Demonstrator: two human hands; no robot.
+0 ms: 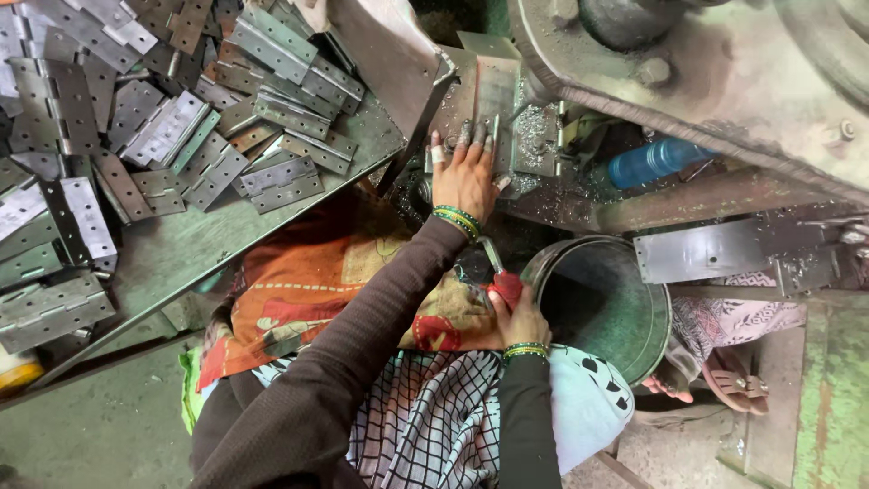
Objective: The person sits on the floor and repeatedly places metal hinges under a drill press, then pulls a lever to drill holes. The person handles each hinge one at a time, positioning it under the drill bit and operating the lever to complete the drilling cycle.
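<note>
My left hand (464, 174) reaches forward with fingers spread and presses on a flat metal hinge piece (496, 95) lying on the machine bed (534, 136), among metal shavings. My right hand (518, 319) rests near my lap, closed around the red handle of a tool (503, 282) whose metal shaft points up toward the machine. Both wrists wear green and gold bangles, and the sleeves are dark brown.
A heap of grey metal hinges (163, 118) covers the steel table at the left. A round metal bucket (602, 303) stands right of my right hand. A blue plastic bottle (654, 161) lies under the heavy machine body (724, 72). Someone's sandalled foot (715, 376) shows at right.
</note>
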